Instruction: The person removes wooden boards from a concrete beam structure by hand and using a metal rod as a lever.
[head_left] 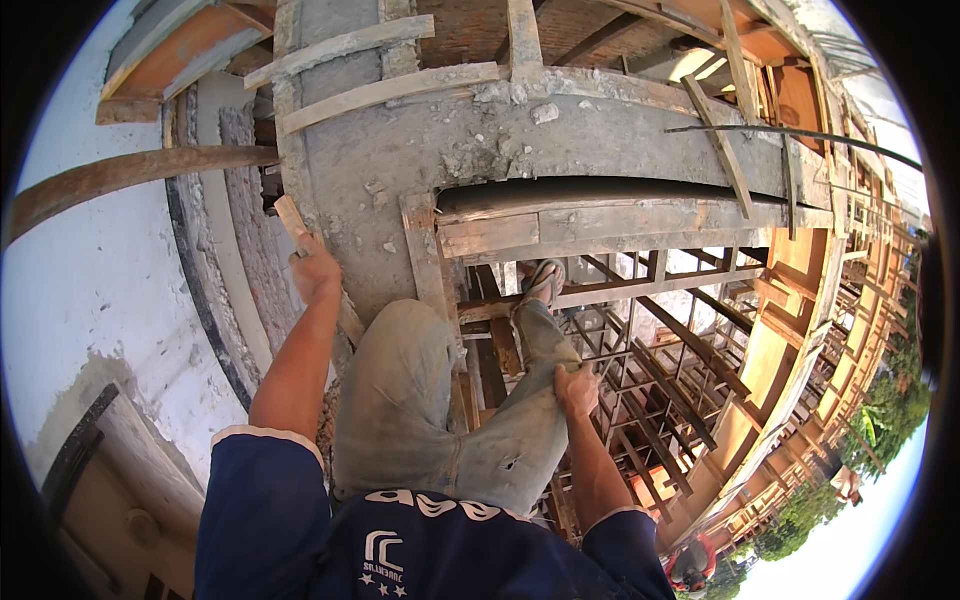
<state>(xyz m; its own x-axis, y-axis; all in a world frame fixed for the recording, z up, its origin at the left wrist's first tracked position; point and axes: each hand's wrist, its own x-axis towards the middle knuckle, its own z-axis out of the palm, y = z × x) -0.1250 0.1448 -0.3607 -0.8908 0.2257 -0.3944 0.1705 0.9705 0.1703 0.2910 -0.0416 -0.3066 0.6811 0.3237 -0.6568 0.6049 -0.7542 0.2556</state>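
Note:
My left hand (pixel 316 270) is closed around a short strip of light wood (pixel 289 216) at the left edge of the grey concrete surface (pixel 370 250). The strip's upper end sticks out past my fingers; whether it is fixed there I cannot tell. My right hand (pixel 577 390) rests on my right trouser leg (pixel 535 410) below the knee, fingers curled against the cloth. My right foot, in a sandal (pixel 544 281), stands on a wooden beam (pixel 620 288) lower down. My left knee is bent over the concrete.
Concrete rubble (pixel 500 150) litters the slab. Beside it, a deep opening shows timber props (pixel 665 380) below. A white wall (pixel 110 270) rises at left, with a wooden pole (pixel 140 175) reaching across. A thin dark rod (pixel 800 132) juts at right. Another person (pixel 690 565) is at lower right.

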